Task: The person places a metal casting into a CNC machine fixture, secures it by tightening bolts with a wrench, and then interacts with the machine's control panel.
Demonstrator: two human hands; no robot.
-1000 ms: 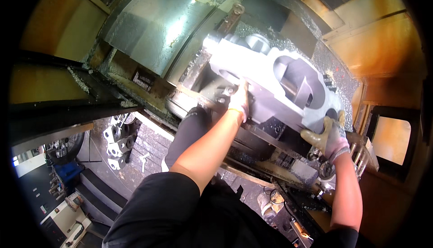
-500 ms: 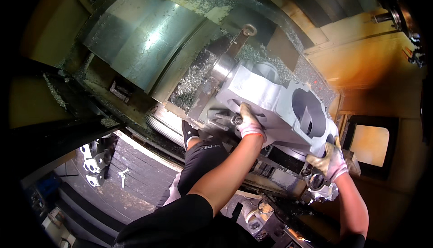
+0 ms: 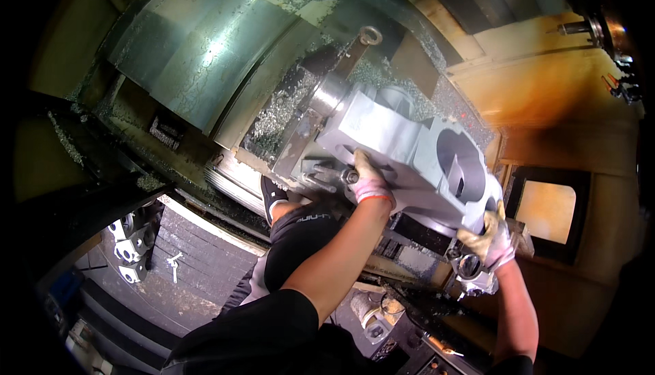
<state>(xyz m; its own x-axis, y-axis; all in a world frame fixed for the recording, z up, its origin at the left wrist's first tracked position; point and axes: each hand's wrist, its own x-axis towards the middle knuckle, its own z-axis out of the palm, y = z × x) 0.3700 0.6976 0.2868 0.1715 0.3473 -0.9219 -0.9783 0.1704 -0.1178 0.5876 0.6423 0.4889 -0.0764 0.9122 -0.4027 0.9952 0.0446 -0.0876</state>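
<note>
A large grey metal casting (image 3: pixel 416 160) with a wide round bore spans the middle of the view, tilted down to the right. My left hand (image 3: pixel 370 181), in a pale glove with a pink cuff, grips its near side, the fingers hooked into an opening there. At the casting's right end my gloved right hand (image 3: pixel 490 240) is closed round the lower corner. Behind the casting's upper left end stands a round steel boss (image 3: pixel 329 95) on a fixture. A bolt-like metal fitting (image 3: pixel 350 176) sits just left of my left hand. The casting's underside is hidden.
Metal chips (image 3: pixel 273 119) lie about the fixture, with a steel cover (image 3: pixel 198 51) to the left. A bar with a ring end (image 3: pixel 370 35) rises behind. Smaller castings (image 3: pixel 131 245) and a wrench-like tool (image 3: pixel 175 266) rest on a dark platform. A window (image 3: pixel 546 211) is at right.
The whole view has shifted slightly, so the scene sits a little higher and further left. Both hands keep their hold on the casting, which has barely moved against the fixture.
</note>
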